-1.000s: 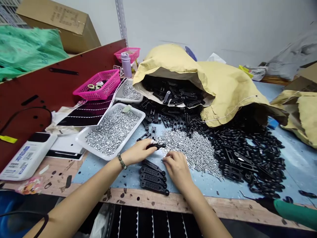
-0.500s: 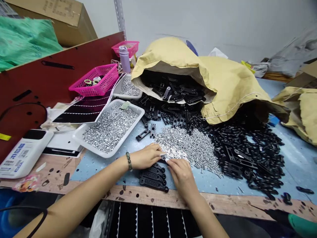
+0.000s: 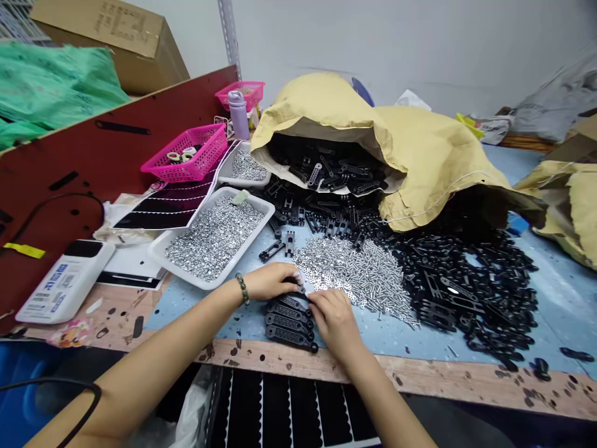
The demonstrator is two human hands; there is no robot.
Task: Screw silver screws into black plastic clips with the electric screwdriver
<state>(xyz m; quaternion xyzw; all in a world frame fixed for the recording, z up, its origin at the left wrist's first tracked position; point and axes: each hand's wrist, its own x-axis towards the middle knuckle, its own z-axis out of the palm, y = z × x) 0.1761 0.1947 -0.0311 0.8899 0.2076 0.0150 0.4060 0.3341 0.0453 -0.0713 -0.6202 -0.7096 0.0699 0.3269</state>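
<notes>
Bright pink baskets (image 3: pixel 186 154) and a lilac bottle (image 3: pixel 239 116) sit left of top centre, against a dark red panel (image 3: pixel 153 115). Pale yellow sacks (image 3: pixel 326 102) fill the upper middle; below, black parts (image 3: pixel 485 298) and silver screws (image 3: pixel 377 277) lie on speckled light blue (image 3: pixel 186 317).

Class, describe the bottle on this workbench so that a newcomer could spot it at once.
Find the large yellow sack whose open mouth shows black parts. Just left of it, between the nearer pink basket and the farther pink basket, stands the bottle. It is upright, slim and pale purple, unlike the low, bright baskets.
</notes>
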